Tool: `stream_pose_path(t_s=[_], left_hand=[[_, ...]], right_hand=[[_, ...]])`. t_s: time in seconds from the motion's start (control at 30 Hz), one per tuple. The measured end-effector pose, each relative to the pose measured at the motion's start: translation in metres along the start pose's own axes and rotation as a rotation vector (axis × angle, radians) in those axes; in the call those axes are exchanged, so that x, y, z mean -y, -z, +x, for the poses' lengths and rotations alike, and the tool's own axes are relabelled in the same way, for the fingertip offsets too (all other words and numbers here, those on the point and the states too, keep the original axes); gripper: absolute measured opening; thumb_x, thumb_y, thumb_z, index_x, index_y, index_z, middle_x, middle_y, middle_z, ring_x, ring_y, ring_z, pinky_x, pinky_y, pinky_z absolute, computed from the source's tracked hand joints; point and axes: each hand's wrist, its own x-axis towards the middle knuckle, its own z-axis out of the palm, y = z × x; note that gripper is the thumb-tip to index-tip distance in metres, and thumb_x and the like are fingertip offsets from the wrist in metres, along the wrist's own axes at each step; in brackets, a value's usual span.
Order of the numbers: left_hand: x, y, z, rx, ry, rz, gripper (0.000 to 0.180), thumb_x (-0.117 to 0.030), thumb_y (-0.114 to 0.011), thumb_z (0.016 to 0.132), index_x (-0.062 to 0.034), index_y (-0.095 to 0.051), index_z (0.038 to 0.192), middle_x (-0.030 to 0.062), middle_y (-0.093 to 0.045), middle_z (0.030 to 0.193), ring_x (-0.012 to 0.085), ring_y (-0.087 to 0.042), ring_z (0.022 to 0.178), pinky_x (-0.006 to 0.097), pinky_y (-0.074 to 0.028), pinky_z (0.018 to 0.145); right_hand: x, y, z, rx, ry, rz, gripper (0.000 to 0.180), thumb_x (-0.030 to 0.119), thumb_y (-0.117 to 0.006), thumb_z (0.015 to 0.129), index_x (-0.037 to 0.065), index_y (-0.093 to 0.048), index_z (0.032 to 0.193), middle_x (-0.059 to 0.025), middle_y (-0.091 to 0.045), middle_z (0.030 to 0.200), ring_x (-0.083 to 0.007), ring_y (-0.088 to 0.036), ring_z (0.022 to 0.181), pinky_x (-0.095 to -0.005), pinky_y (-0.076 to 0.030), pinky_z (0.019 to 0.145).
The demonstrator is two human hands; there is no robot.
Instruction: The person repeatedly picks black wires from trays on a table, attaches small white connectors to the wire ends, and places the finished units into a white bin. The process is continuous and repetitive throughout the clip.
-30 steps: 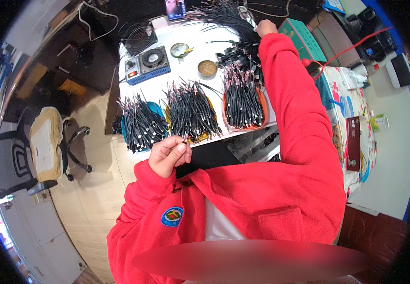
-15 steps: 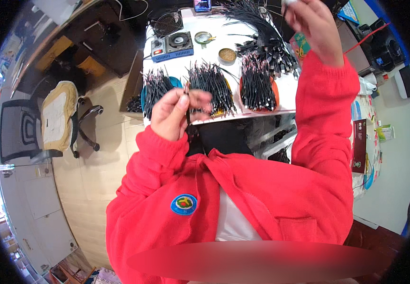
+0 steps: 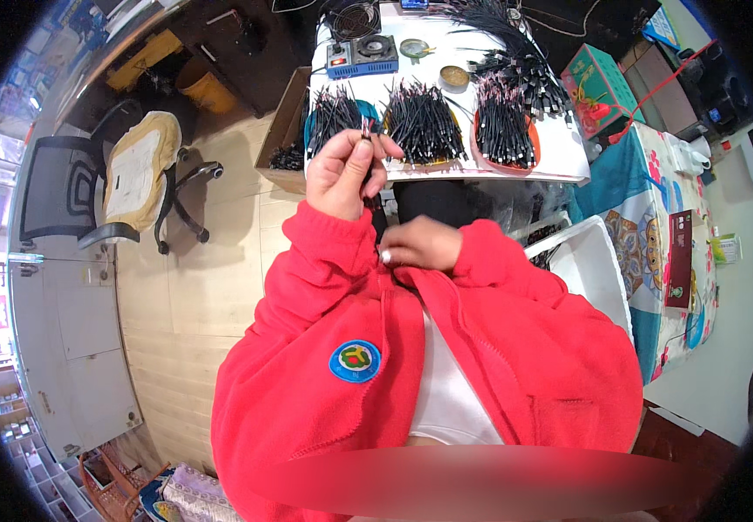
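Observation:
My left hand (image 3: 341, 178) pinches a short black cable (image 3: 366, 132) between thumb and forefinger, with its bare coloured wire ends pointing up. Close below it, in front of my jacket, my right hand (image 3: 427, 244) is closed, with a small white spot at its fingertips. Whether that is a held piece or something worn on a finger, I cannot tell. Beyond my hands, three bundles of similar black cables lie on the white table: the left bundle (image 3: 333, 113), the middle bundle (image 3: 424, 126) and the right bundle (image 3: 504, 122), the last in an orange tray (image 3: 535, 143).
A blue heating unit (image 3: 363, 57), a small green-rimmed dish (image 3: 414, 48) and a round tin (image 3: 455, 76) stand farther back. More long black cables (image 3: 533, 74) lie at the back right. A white foam box (image 3: 598, 261) is at my right, an office chair (image 3: 141, 174) at my left.
My right hand has come down from the upper right to in front of my chest, near my left hand. The left hand keeps the cable. The whole view has shifted.

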Motion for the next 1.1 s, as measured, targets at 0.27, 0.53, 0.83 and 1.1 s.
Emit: stream_pose_path(t_s=[0.27,0.53,0.83,1.1], left_hand=[[0.020,-0.002,-0.023,0.055,0.120,-0.078,0.018,-0.012,-0.043,0.097,0.0010,-0.052,0.088,0.0155,-0.061,0.092,0.0060,-0.037,0.051,0.019,-0.033,0.049],[0.032,-0.003,-0.002,-0.128,0.245,-0.131,0.020,-0.015,-0.042,0.097,0.0004,-0.054,0.093,0.0163,-0.065,0.089,0.0138,-0.057,0.060,0.022,-0.041,0.052],[0.044,-0.015,0.001,-0.073,0.169,0.237,0.014,-0.012,-0.053,0.093,0.0004,-0.058,0.088,-0.0010,-0.056,0.072,0.0044,-0.043,0.059,0.019,-0.033,0.052],[0.040,-0.015,-0.002,0.004,0.242,0.253,0.014,-0.012,-0.055,0.092,0.0009,-0.060,0.092,0.0016,-0.058,0.074,0.0065,-0.049,0.060,0.021,-0.037,0.051]], right_hand=[[0.022,0.092,0.002,-0.589,0.056,0.980,0.024,0.016,-0.060,0.090,0.001,-0.057,0.108,-0.0041,-0.061,0.087,-0.0066,-0.055,0.073,-0.0184,-0.044,0.063],[0.030,0.086,0.000,-0.758,0.097,0.755,0.010,0.004,-0.062,0.086,-0.002,-0.060,0.094,-0.0044,-0.061,0.079,-0.0092,-0.059,0.069,-0.0231,-0.051,0.065],[0.023,0.092,-0.019,-0.813,0.069,0.793,0.016,0.006,-0.060,0.088,-0.001,-0.058,0.103,-0.0046,-0.062,0.091,-0.0068,-0.055,0.077,-0.0192,-0.043,0.066],[0.029,0.090,-0.026,-0.708,0.077,0.661,0.010,0.005,-0.062,0.086,-0.002,-0.058,0.092,-0.0018,-0.060,0.083,-0.0054,-0.056,0.075,-0.0192,-0.046,0.066]])
